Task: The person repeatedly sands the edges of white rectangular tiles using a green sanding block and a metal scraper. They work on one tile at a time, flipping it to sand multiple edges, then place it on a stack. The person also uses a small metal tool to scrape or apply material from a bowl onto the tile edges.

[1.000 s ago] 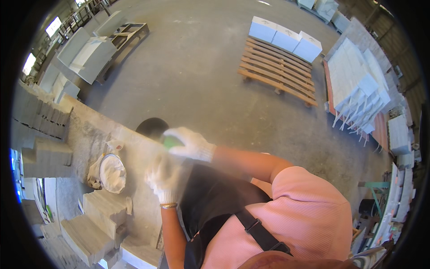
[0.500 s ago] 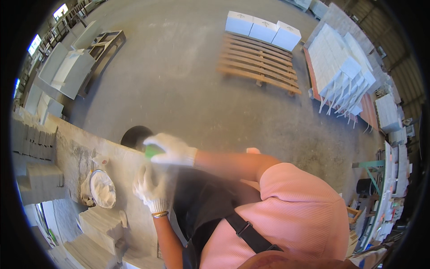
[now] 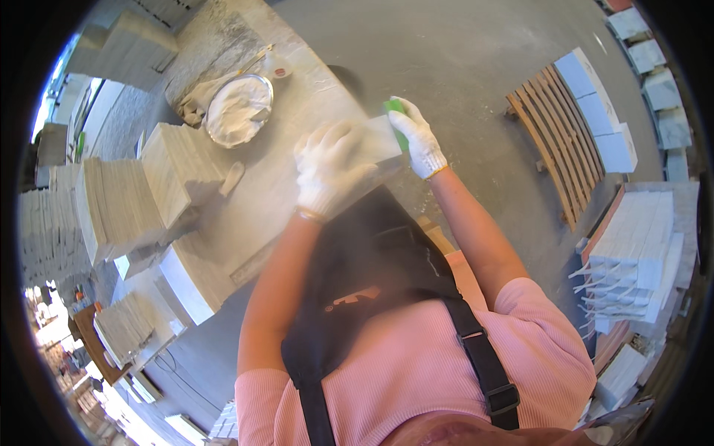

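A white stone tile point(image 3: 381, 140) lies at the edge of a dusty work table point(image 3: 253, 186). My left hand point(image 3: 331, 167), in a white knit glove, rests over the tile with its fingers spread, a little blurred. In my gloved right hand point(image 3: 420, 141) is a green block point(image 3: 396, 125), which I cannot tell more exactly. The block is up against the tile's right end, and my fingers are wrapped round its outer side. Left of my left hand stands a round metal bowl point(image 3: 269, 111) of white powder or paste.
Stacks of stone tiles point(image 3: 175, 175) stand on the table's left side. A small white container point(image 3: 280, 70) is beyond the bowl. A dark round bin point(image 3: 346, 80) is past the table edge. On the right are a wooden pallet point(image 3: 554, 137) with white boxes point(image 3: 595, 111) and strapped slabs point(image 3: 632, 245).
My view has turned, so the table now fills more of the left and middle. My right hand has come to the tile's right end with the green block; my left hand is on the tile.
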